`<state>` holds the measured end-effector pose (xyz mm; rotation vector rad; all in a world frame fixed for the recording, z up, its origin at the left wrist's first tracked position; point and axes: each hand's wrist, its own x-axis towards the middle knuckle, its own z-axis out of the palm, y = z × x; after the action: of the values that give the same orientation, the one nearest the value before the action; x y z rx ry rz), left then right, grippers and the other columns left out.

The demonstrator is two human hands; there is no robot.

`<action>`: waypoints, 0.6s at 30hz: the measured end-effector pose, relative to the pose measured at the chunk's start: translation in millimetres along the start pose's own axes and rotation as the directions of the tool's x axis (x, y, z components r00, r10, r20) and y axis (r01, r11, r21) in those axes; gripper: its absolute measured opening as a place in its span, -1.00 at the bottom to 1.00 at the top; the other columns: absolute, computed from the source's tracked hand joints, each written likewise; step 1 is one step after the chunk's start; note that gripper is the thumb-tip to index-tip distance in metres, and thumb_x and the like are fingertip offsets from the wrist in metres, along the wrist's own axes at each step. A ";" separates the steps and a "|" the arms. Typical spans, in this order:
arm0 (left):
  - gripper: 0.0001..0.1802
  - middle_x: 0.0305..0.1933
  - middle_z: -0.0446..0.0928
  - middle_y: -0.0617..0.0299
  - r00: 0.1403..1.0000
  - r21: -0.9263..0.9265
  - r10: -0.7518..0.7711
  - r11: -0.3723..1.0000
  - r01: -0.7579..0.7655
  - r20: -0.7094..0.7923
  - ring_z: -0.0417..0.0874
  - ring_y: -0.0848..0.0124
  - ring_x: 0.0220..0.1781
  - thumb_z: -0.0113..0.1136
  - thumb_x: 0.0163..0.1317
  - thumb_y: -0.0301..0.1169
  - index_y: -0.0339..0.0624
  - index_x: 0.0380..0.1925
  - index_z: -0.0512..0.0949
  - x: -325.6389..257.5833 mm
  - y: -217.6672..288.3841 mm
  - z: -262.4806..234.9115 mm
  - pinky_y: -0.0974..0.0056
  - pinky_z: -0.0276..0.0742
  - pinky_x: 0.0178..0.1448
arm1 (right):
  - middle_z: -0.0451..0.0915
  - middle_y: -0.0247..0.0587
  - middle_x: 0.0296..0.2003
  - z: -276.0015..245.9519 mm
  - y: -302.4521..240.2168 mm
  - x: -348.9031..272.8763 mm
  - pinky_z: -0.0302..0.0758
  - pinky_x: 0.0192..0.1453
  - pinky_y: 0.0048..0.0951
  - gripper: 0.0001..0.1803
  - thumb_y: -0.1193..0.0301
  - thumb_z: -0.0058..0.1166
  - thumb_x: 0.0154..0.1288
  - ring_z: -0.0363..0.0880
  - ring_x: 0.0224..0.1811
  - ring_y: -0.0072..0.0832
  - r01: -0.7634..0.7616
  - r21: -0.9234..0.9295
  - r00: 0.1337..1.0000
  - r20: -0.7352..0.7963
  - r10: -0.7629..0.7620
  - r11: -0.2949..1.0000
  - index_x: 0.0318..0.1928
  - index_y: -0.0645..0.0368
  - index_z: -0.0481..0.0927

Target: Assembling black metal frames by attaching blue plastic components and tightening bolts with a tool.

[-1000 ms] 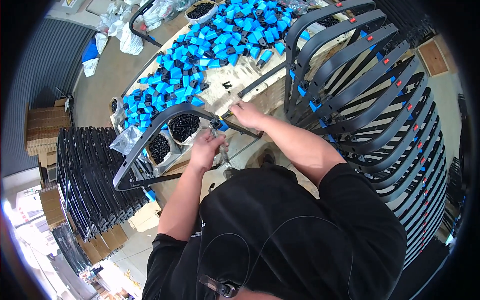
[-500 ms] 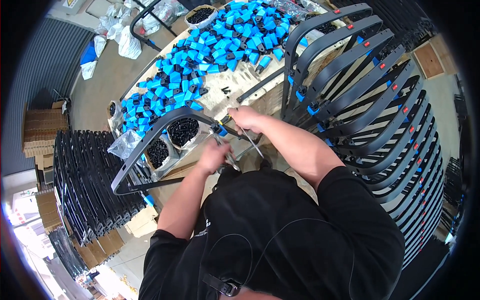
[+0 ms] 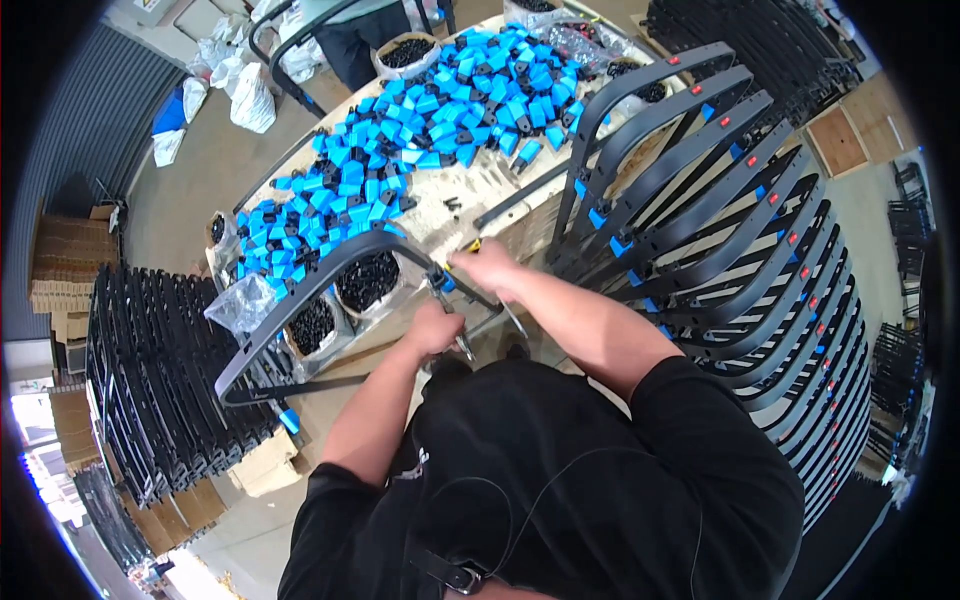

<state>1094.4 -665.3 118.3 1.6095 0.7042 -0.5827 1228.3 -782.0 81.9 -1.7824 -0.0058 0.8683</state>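
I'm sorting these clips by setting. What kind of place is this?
Probably a factory assembly station: a workbench strewn with blue plastic clips, curved black frames racked beside it, and both hands, left hand and right hand, working on one black frame.

The fingers of the left hand curl under the black curved frame, so its grip is hidden. What the right hand holds is too small to tell. In the upper middle of the frame, another person is cut off by the picture's edge. The contents of the white bags at upper left are not visible.
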 end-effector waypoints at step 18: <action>-0.83 -0.45 0.64 0.12 0.990 -0.143 0.139 0.980 -0.137 0.004 0.75 0.31 -0.43 0.11 0.23 -0.42 -0.30 -0.43 0.58 0.9 -14.3 0.7 0.13 0.65 -0.37 | 0.63 0.02 -0.29 8.2 -16.4 -5.9 0.52 -0.27 -0.22 -0.43 0.26 0.41 0.23 0.59 -0.32 -0.30 -0.027 -0.027 1.000 0.003 0.027 0.999 0.00 0.48 0.47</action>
<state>1084.7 -664.5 107.8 1.5064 0.6042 -0.4330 1226.0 -771.2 97.6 -1.8101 0.0043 0.8938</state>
